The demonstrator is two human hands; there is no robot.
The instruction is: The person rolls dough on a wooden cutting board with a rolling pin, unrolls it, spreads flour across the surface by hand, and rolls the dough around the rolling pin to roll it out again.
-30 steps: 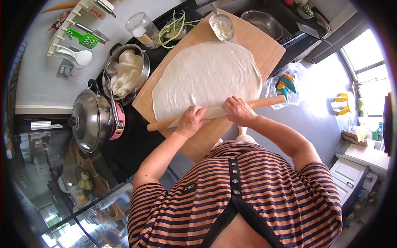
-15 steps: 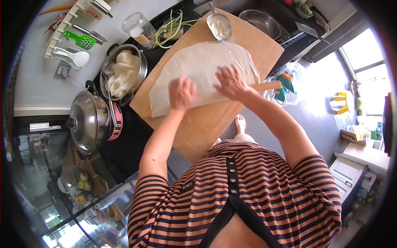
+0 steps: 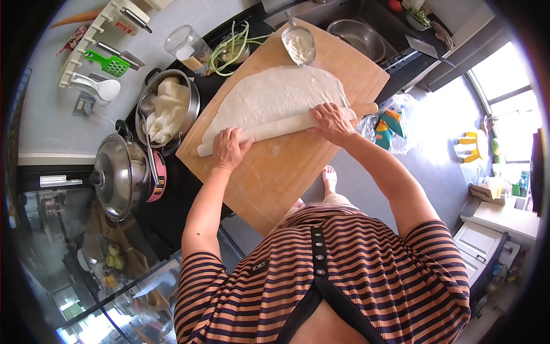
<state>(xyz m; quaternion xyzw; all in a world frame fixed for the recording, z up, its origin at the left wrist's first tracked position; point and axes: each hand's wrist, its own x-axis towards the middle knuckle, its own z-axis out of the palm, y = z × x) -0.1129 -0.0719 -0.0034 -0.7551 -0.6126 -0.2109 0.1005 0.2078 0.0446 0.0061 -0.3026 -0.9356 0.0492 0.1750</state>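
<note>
A wide, thin sheet of dough (image 3: 275, 94) lies on a wooden board (image 3: 260, 189). Its near edge is wrapped round a rolling pin (image 3: 366, 109), whose bare wooden end sticks out at the right. My left hand (image 3: 230, 148) is curled over the left part of the dough-covered pin. Towards its right end, my right hand (image 3: 332, 123) grips the same roll from above. At the board's far edge, a metal scoop (image 3: 299, 46) holds white flour.
Left of the board are a steel pot with a cloth and ladle (image 3: 169, 109) and a lidded pot (image 3: 117, 178). Behind stand a clear jar (image 3: 186, 49) and green stalks (image 3: 229, 54). A metal basin (image 3: 358, 40) sits in the sink. A plastic bag (image 3: 395, 123) is at the right.
More of the dough's near edge is wound round the pin, and the flat part is smaller. My hands moved up over the sheet, then came back down on the roll, farther apart.
</note>
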